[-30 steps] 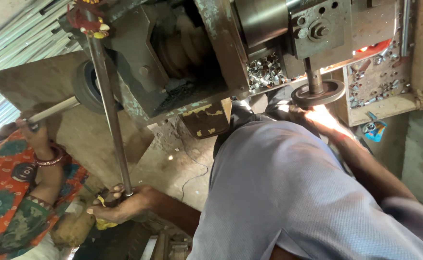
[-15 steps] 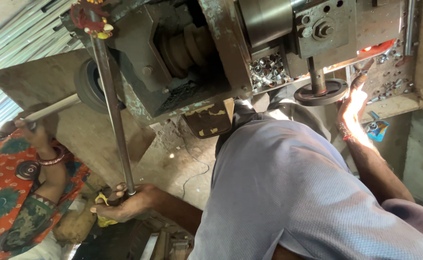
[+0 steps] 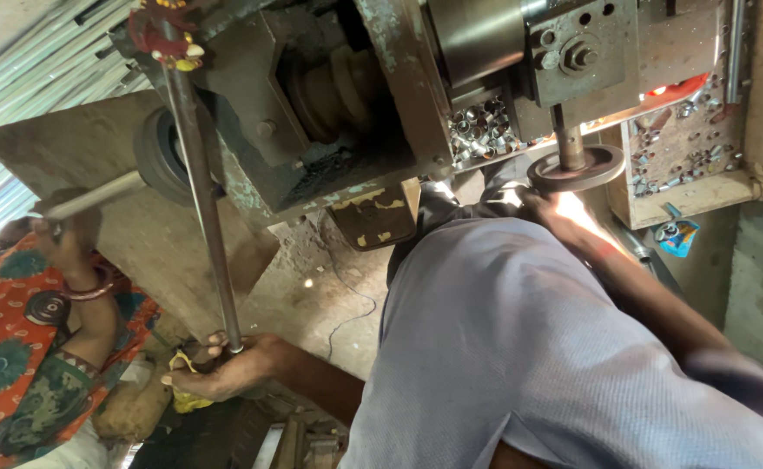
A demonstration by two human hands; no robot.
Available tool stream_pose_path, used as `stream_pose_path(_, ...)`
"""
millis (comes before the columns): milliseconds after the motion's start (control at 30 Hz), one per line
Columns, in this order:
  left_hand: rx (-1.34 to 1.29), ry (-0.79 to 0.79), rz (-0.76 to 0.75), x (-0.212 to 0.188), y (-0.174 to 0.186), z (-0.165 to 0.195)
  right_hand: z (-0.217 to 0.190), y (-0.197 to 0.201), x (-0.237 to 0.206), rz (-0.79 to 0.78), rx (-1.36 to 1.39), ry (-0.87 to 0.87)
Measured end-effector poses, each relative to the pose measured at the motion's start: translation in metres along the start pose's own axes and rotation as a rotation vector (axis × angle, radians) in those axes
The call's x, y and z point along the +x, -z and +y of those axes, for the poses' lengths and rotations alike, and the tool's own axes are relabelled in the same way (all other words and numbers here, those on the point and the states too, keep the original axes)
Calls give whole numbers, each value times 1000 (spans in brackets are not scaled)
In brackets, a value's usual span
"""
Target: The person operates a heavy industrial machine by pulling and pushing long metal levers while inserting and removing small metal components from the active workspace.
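A dim workshop with a gritty concrete floor (image 3: 312, 295) and corrugated metal sheeting behind. Nearest, the left hand (image 3: 225, 372) is clenched around the lower end of a long steel lever (image 3: 203, 200). Farther off, the right hand (image 3: 564, 213) sits just beneath the press's round die wheel (image 3: 577, 167), glare hiding its fingers. Beyond lies a tray of small metal sleeves (image 3: 481, 128). At left, another person's hand (image 3: 69, 239) grips a grey bar (image 3: 95, 195).

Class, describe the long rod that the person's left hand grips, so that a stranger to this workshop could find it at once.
Start at the big grey-green machine along the top. From its left end a thin dark metal rod slants down to the left hand, which closes around its lower end. Unlike the shorter pale handle beside it, it carries a red and yellow ornament on top.
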State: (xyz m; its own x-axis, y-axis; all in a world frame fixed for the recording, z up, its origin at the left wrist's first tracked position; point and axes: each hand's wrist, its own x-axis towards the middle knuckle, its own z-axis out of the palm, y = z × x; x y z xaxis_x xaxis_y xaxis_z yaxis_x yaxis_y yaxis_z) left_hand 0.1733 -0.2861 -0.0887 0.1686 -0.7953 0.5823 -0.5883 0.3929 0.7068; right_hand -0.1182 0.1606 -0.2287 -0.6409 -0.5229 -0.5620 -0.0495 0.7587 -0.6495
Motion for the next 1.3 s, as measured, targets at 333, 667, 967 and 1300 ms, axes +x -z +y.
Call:
stream_pose_path(333,308,-460,-64,-12,5,-7,-30,60,-1,-482,-92,-342)
stream_pose_path(667,408,-474,-144,-16,11,-5,6,32,43,-121,-66,82)
stream_pose_path(967,548,-559,-76,-7,9,-9,16,45,-2,56,634,-474)
stream_pose_path(1300,413,-575,-118,-4,5,-5,-4,10,-8,287,747,-537)
